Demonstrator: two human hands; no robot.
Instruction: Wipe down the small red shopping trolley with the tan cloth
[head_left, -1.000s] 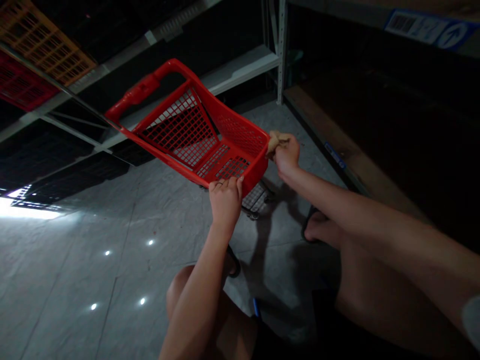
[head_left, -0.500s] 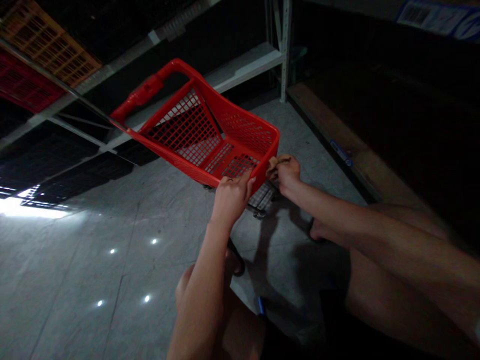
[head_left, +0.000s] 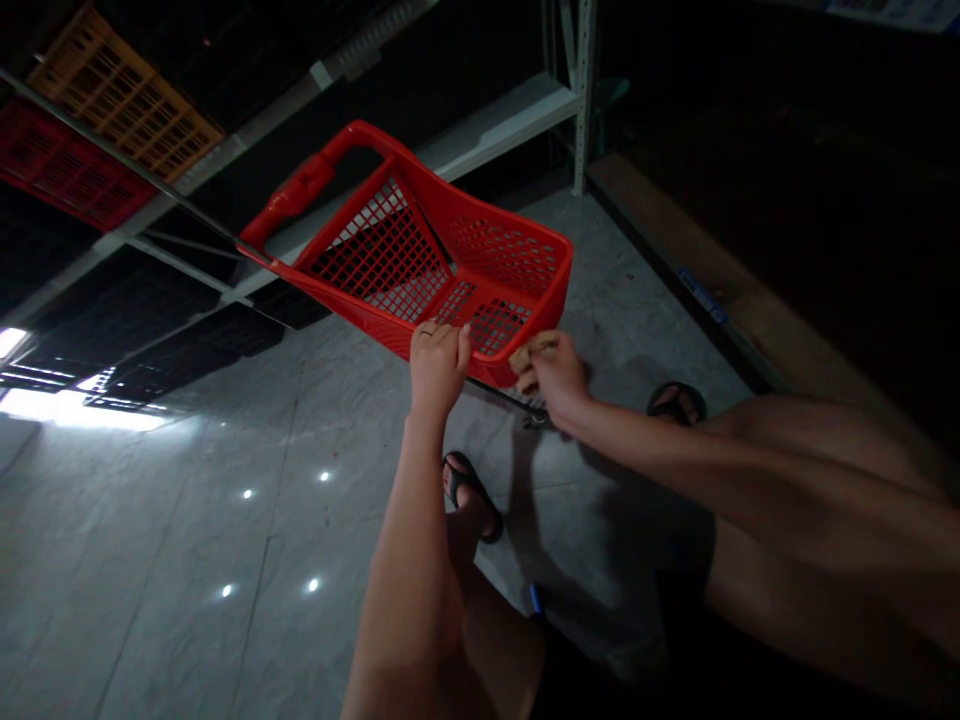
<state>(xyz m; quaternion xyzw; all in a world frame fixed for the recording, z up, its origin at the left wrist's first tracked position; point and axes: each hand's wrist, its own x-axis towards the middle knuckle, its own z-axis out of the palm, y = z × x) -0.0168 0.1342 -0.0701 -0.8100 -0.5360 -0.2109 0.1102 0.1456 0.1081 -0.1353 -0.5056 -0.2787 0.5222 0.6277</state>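
A red plastic shopping cart (head_left: 510,215) stands on the floor in front of me, its handle toward the upper left. My left hand (head_left: 439,365) grips the rim of its near side, fingers curled over the edge. In my right hand (head_left: 559,380) is a crumpled tan cloth (head_left: 527,362), pressed against the outside of the cart near its front corner. Part of the cloth is hidden by my fingers. The basket's grid walls and floor show through the open top.
Metal shelving (head_left: 517,125) runs behind the cart, with an orange crate (head_left: 135,95) and a dark red crate (head_left: 71,165) at upper left. A low ledge (head_left: 667,230) lies at right. My sandalled feet rest on the grey tiled floor (head_left: 202,530). A small blue object (head_left: 535,599) lies below.
My right hand has moved the cloth from the front corner round toward the near lower side. The left hand has slid along the rim, away from the corner. The view has shifted slightly.
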